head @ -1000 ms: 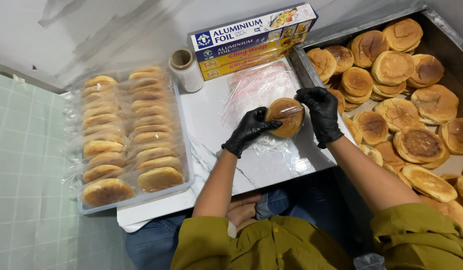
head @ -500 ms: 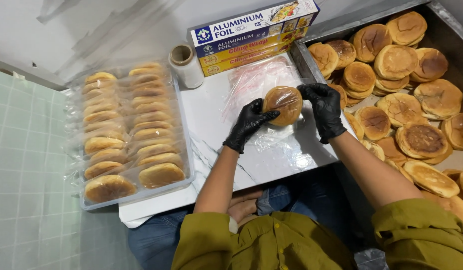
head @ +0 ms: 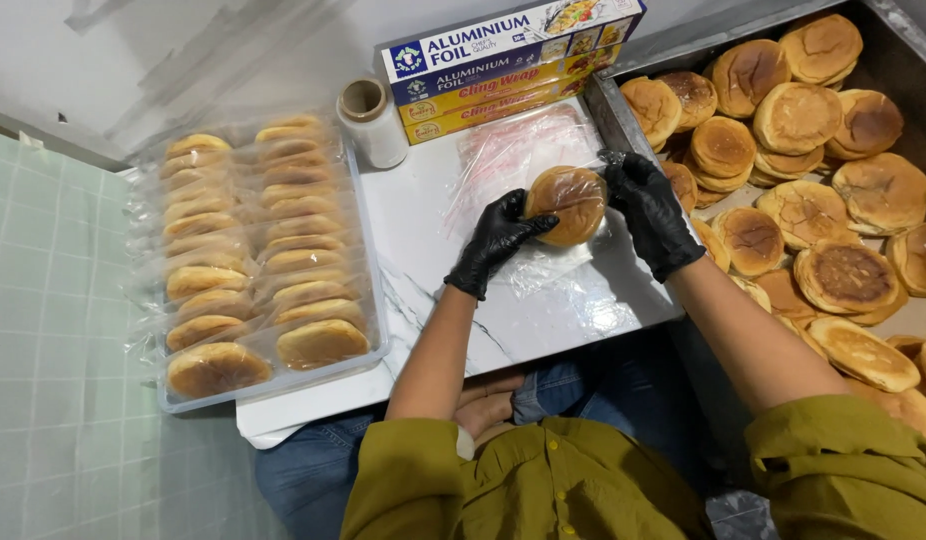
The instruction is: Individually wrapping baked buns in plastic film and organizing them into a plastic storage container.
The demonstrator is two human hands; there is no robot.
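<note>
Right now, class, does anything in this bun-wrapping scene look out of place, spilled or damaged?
Nothing stands out. Both gloved hands, left hand and right hand, hold one bun over cling film; wrapped buns sit in neat rows.

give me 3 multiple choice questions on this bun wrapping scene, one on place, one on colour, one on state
1. Where is the clear tray of wrapped buns?
A. left of the board
B. on the bun pile
C. behind the boxes

2. What colour are the gloves?
A. blue
B. black
C. white

3. How is the held bun?
A. bare
B. sliced open
C. covered in clear film

Answers: 1 A, it sits at the board's left edge. 2 B, left hand and right hand wear black. 3 C, film shines over it.
</note>
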